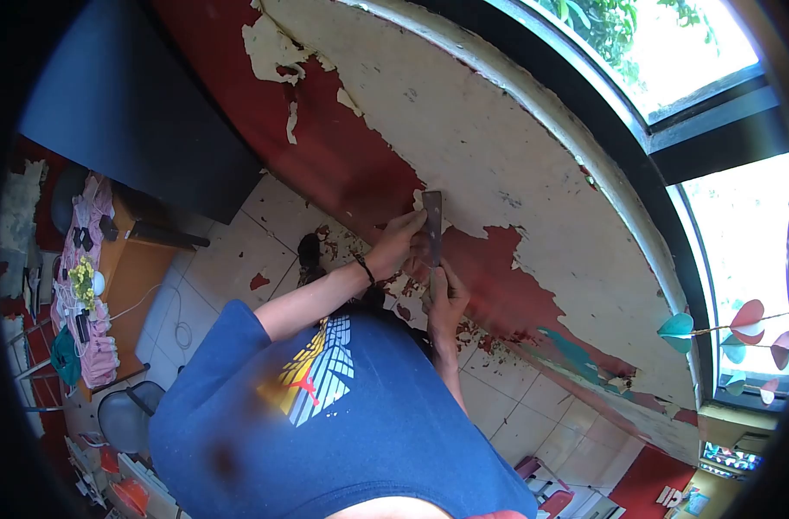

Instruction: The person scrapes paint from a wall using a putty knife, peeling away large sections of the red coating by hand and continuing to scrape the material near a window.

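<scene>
My right hand [446, 298] is wrapped round the handle of a paint scraper [433, 221]. The flat blade points up and lies against the wall [489, 164], at the ragged border between red paint [351, 164] and a bare pale surface. My left hand [399, 246], with a dark band at the wrist, is closed at the scraper's left side. Its fingertips meet the blade's edge, and some fingers are partly hidden behind the tool. Just by the blade's top corner, a small cream paint flake [418, 201] sticks out from the wall.
Paint chips [476, 337] litter the tiled floor [533, 415] along the wall's foot. Dark-framed windows [705, 112] run above. A hanging string of paper shapes [746, 322] is at right. On the left are a dark panel [135, 112], a cluttered desk [139, 285] and a grey chair [126, 419].
</scene>
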`<state>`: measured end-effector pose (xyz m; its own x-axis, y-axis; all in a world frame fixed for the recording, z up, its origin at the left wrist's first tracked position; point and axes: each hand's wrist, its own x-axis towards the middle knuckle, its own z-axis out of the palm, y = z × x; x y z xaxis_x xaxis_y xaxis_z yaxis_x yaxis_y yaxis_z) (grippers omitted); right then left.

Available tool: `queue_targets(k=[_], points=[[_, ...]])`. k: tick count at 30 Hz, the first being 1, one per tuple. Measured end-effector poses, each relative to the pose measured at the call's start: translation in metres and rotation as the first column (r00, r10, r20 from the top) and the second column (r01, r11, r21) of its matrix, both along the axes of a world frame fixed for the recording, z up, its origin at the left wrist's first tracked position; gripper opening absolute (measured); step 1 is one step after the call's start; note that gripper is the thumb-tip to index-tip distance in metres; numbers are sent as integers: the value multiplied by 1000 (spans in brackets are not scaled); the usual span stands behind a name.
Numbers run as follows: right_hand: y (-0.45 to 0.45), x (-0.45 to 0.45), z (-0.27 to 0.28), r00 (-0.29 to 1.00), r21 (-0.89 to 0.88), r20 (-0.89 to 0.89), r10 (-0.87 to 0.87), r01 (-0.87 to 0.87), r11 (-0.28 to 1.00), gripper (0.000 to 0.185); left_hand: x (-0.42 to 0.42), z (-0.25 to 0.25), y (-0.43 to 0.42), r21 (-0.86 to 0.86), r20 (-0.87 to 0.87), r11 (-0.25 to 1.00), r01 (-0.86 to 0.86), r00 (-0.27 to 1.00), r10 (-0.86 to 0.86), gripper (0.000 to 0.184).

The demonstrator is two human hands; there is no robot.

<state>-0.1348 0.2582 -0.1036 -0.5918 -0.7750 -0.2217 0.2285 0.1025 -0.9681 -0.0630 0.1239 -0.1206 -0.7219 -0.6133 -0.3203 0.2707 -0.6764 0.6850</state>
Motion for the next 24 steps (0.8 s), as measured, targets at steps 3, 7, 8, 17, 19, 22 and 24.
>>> queue_targets(k=[3, 7, 8, 17, 19, 22, 24], points=[[6, 1, 9, 996, -27, 70, -53, 55, 998, 32, 0, 10, 5, -26, 45, 1000, 17, 999, -16, 28], [-2, -7, 4, 1000, 5, 4, -14, 14, 1000, 33, -6, 9, 2, -31, 5, 996, -88, 996, 88, 29], [-3, -4, 5, 999, 13, 15, -38, 38, 999, 32, -7, 8, -1, -29, -2, 996, -89, 996, 89, 29], [-3, -12, 17, 999, 25, 23, -27, 26, 999, 29, -3, 12, 1, 127, -50, 992, 19, 999, -12, 29], [-1, -14, 18, 1000, 32, -6, -13, 13, 999, 29, -2, 12, -2, -43, 60, 998, -55, 997, 57, 30], [1, -10, 19, 1000, 28, -20, -15, 15, 999, 28, 2, 14, 1, -8, 18, 1000, 11, 1000, -11, 29], [5, -15, 18, 999, 62, 10, -40, 39, 997, 28, -1, 14, 5, 50, -30, 999, 6, 1000, -4, 29]])
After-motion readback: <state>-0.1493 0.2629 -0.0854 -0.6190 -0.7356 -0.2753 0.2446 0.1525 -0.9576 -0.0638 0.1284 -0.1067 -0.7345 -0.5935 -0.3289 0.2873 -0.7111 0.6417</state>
